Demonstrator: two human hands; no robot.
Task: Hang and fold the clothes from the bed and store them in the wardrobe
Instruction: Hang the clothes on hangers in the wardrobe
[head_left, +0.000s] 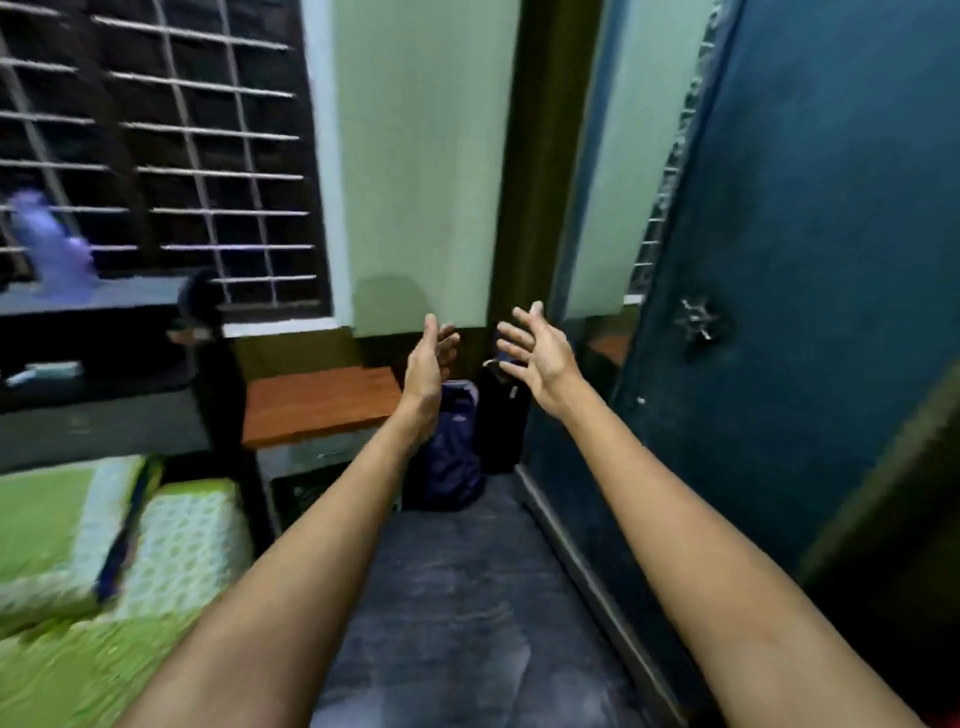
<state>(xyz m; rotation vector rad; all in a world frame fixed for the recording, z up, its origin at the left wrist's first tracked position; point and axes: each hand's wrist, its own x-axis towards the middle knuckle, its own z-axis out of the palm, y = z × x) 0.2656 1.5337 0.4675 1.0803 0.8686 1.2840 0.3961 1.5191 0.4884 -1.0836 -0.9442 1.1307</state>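
Head view shows left hand and right hand raised, fingers spread, holding nothing, between bed and wardrobe; no clothes are visible on the bed corner shown; expect light, limp fabric, best gripped at shoulder seams.

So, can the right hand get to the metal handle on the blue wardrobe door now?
Probably yes: the right hand is open and empty, and nothing stands between it and the handle on the blue wardrobe door.
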